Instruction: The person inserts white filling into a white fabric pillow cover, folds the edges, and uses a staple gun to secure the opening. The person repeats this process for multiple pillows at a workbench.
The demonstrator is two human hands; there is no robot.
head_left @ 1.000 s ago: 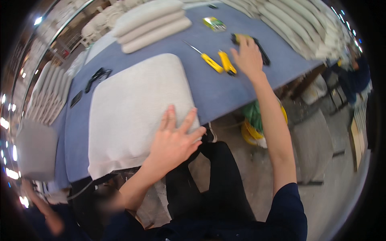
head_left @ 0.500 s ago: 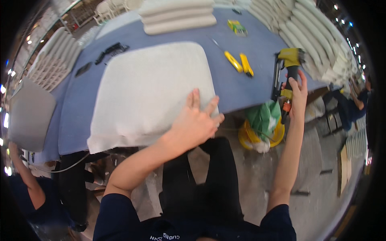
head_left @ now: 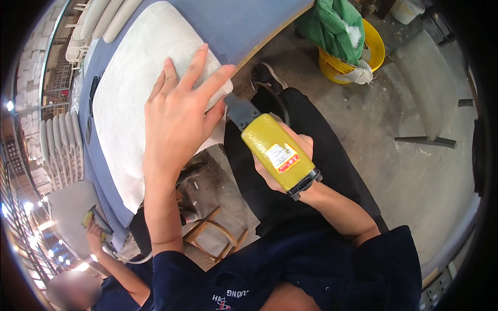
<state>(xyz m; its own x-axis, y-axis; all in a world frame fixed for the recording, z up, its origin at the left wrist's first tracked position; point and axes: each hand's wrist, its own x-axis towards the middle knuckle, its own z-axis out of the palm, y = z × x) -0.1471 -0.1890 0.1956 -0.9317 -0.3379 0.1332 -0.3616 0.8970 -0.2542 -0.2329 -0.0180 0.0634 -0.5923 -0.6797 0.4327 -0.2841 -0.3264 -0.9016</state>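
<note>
A pale fabric-covered seat pad (head_left: 129, 72) lies on the blue-topped table, its near corner at the table's edge. My left hand (head_left: 179, 109) rests on that corner with fingers spread and thumb over the side. In my right hand (head_left: 303, 142) is a yellow and black staple gun (head_left: 277, 150), held above my lap. Its black nose meets or nearly meets the pad's side, just beyond my left thumb; whether they touch I cannot tell. Most of my right hand's grip is hidden under the gun body.
A yellow bucket (head_left: 380, 46) with a green sack (head_left: 337, 31) stands on the floor at the far right. Stacked pads (head_left: 61, 150) line the table's left side. At lower left a co-worker's hand (head_left: 94, 236) holds another staple gun over a grey pad (head_left: 70, 207). A wooden frame (head_left: 212, 238) sits below.
The staple gun has come from the far right down to the pad's near corner. My left hand keeps to the pad's edge. The whole view has turned and shifted.
</note>
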